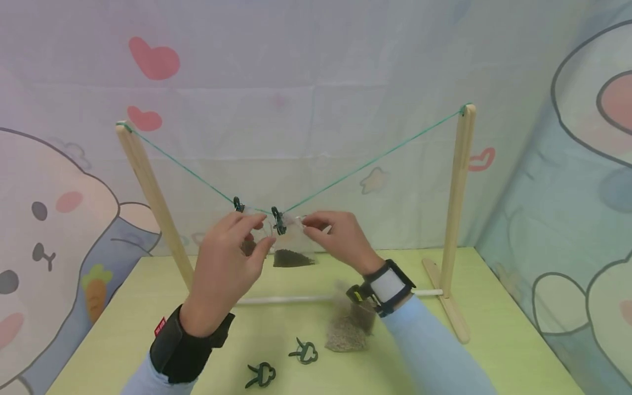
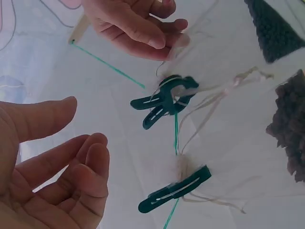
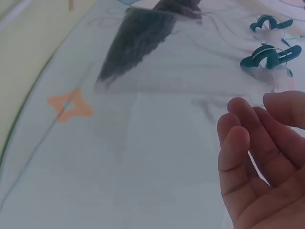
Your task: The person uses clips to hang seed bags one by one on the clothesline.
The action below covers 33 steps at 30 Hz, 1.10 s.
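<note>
A sheer drawstring bag with dark contents hangs from the green line by a dark green clip. My right hand pinches the upper edge of this bag just right of the clip. To the left of the clip is my left hand, its thumb and fingers spread apart with nothing between them, as the left wrist view shows. A second green clip sits farther left on the line, holding another sheer bag whose dark contents show at the right. Pale drawstrings dangle loose beside the clips.
Wooden posts stand on either side, joined low down by a white rod. Two loose green clips lie on the yellow-green table. Filled sheer bags lie beside them, below my right wrist. A printed cloth hangs behind.
</note>
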Tool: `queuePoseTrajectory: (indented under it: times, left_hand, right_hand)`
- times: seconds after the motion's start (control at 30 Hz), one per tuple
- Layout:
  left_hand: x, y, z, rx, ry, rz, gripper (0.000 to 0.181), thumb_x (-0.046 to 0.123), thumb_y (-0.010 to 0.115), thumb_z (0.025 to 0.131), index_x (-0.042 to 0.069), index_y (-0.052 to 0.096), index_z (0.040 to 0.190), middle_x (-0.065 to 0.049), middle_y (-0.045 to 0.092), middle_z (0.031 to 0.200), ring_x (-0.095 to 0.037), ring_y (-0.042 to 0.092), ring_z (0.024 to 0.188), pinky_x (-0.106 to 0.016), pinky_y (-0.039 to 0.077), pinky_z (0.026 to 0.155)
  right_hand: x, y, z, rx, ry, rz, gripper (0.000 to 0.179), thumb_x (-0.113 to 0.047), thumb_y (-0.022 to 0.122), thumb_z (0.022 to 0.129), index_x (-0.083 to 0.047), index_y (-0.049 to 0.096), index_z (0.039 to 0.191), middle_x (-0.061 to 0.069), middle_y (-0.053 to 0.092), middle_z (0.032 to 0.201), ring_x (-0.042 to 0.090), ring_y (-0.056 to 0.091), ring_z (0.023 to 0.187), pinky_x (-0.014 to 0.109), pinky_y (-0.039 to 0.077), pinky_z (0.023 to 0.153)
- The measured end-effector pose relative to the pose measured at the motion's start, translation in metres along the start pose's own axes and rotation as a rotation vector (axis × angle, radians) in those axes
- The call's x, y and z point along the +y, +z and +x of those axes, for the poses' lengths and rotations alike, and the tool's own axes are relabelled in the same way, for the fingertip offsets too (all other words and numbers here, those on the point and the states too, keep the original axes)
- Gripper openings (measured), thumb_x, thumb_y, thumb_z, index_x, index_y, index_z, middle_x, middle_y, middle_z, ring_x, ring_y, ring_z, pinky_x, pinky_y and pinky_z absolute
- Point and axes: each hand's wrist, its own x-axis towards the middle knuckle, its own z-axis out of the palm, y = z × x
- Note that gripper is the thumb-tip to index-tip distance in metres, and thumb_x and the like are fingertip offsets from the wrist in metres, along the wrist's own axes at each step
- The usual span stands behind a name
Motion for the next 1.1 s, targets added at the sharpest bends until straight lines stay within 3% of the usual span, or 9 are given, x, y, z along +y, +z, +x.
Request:
queuePoseTrajectory:
  times: [0.1,0.27,0.4,0.5,0.53,0.73,0.77,1.1]
  left_hand:
    - [0.001,0.004,-0.016,0.01,0.069,0.001,0.032,0.016,0.072,0.08,0.007,0.066,0.11,-0.003,0.06,0.094,-0.009,0.053,0.074,-0.022,0.046,0.064]
    - [-0.008,0.014,-0.039,-0.007,0.123,-0.004,0.034,0.016,0.067,0.084,0.009,0.063,0.117,-0.006,0.061,0.105,-0.017,0.056,0.094,-0.026,0.048,0.075]
    - [-0.015,0.025,-0.058,-0.035,0.11,-0.003,0.035,0.019,0.064,0.087,0.012,0.061,0.121,-0.004,0.059,0.11,-0.015,0.055,0.1,-0.022,0.045,0.076]
    - [-0.02,0.035,-0.074,-0.079,0.066,-0.015,0.036,0.019,0.063,0.088,0.014,0.06,0.123,-0.004,0.058,0.113,-0.015,0.054,0.101,-0.023,0.045,0.076]
    - [-0.037,0.052,-0.087,-0.075,0.064,-0.013,0.038,0.023,0.062,0.089,0.016,0.058,0.126,-0.002,0.057,0.117,-0.014,0.054,0.104,-0.021,0.044,0.079]
    - [-0.04,0.069,-0.112,-0.121,-0.003,-0.029,0.038,0.026,0.058,0.092,0.019,0.054,0.129,0.001,0.053,0.124,-0.011,0.051,0.109,-0.017,0.041,0.086]
    - [-0.025,0.058,-0.107,-0.14,-0.02,-0.036,0.036,0.023,0.058,0.092,0.017,0.056,0.127,-0.001,0.054,0.121,-0.012,0.052,0.107,-0.018,0.042,0.084]
    - [-0.027,0.078,-0.126,-0.249,-0.055,-0.034,0.036,0.021,0.063,0.088,0.018,0.058,0.124,0.002,0.054,0.119,-0.008,0.052,0.106,-0.017,0.044,0.081]
  right_hand:
    - [0.005,-0.007,-0.017,0.002,0.004,-0.006,0.018,-0.023,0.061,0.089,-0.015,0.07,0.103,-0.003,0.069,0.093,0.008,0.06,0.081,0.023,0.05,0.063]
    - [0.015,-0.012,-0.05,0.061,-0.055,-0.058,0.018,-0.021,0.062,0.089,-0.016,0.069,0.104,-0.005,0.068,0.094,0.006,0.06,0.079,0.021,0.049,0.061]
    - [0.026,-0.008,-0.076,0.117,-0.111,-0.103,0.017,-0.02,0.062,0.088,-0.018,0.068,0.104,-0.005,0.066,0.095,0.003,0.059,0.077,0.022,0.049,0.059]
    - [0.034,-0.003,-0.093,0.153,-0.134,-0.117,0.018,-0.019,0.063,0.088,-0.018,0.067,0.105,-0.005,0.065,0.097,0.001,0.057,0.077,0.022,0.049,0.057]
    - [0.036,-0.002,-0.099,0.164,-0.135,-0.12,0.018,-0.019,0.063,0.088,-0.018,0.067,0.105,-0.004,0.065,0.097,0.001,0.057,0.076,0.023,0.049,0.057]
    - [0.046,0.009,-0.123,0.211,-0.146,-0.131,0.019,-0.017,0.065,0.086,-0.018,0.067,0.104,-0.005,0.064,0.096,0.0,0.056,0.075,0.021,0.048,0.055]
    - [0.047,0.011,-0.126,0.215,-0.146,-0.131,0.018,-0.016,0.066,0.085,-0.017,0.067,0.104,-0.005,0.064,0.096,0.0,0.056,0.074,0.021,0.048,0.055]
    - [0.053,0.025,-0.146,0.199,-0.09,-0.103,0.02,-0.013,0.065,0.085,-0.02,0.067,0.104,-0.007,0.063,0.093,-0.003,0.051,0.067,0.016,0.045,0.055]
